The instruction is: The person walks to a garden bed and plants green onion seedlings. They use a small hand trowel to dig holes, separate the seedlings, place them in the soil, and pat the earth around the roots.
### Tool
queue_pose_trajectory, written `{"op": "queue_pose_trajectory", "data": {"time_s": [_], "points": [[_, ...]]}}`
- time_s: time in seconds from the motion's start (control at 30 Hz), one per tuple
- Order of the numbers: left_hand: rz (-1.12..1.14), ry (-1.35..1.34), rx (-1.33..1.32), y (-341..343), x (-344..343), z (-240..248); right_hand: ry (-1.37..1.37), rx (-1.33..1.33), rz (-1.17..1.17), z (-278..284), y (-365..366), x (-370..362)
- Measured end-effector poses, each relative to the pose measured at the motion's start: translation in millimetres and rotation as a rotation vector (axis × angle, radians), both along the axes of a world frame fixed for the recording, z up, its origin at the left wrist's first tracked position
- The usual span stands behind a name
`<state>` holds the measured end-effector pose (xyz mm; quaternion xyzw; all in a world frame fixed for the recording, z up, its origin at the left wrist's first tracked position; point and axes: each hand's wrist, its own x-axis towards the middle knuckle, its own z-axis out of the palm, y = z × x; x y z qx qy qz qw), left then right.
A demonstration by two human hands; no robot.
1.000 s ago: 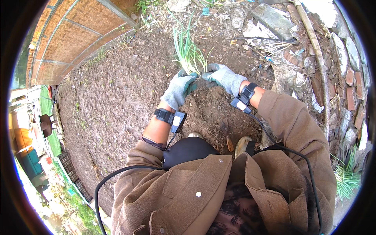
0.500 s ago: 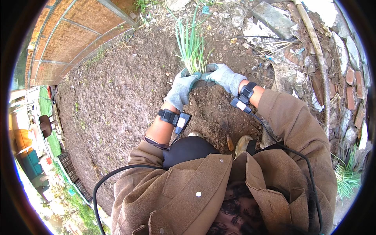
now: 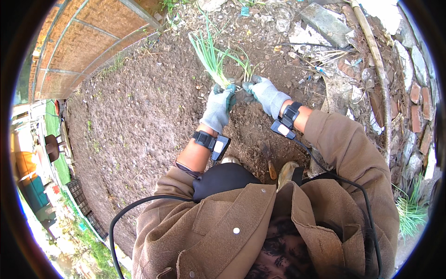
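My gloved left hand [image 3: 217,107] is closed around the base of a bunch of green onions [image 3: 210,59], whose long leaves lean up and to the left. Just to its right, my gloved right hand [image 3: 268,94] has its fingers closed at the base of a smaller clump of green onions [image 3: 246,69]. A narrow gap lies between the two hands. Both gloves are grey with darker green fingers. On the soil below them, close to my shoes, lies a hand tool with a wooden handle [image 3: 272,169]; its dark head is hard to make out.
Bare tilled soil [image 3: 134,121] spreads to the left, up to a brown panel fence [image 3: 100,39]. Rubble, a flat stone slab [image 3: 325,23] and a long wooden pole [image 3: 378,60] lie on the right. More green onions [image 3: 411,214] sit at the lower right.
The single bunch has parted in two. My left hand has tilted the larger part to the left, while the smaller clump stays by my right hand.
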<state>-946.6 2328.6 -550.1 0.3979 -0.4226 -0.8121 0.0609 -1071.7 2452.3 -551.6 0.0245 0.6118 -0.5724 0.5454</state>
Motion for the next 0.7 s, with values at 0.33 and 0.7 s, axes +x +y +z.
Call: {"op": "queue_pose_trajectory", "data": {"time_s": [0.33,0.7], "points": [[0.149,0.122,0.075,12.7,-3.0,5.9,-0.078,-0.038,-0.266,2.1,0.5,-5.7],[-0.067,0.221,0.143,15.5,37.2,-21.9,0.475,-0.061,-0.487,26.4,11.6,-106.5]]}}
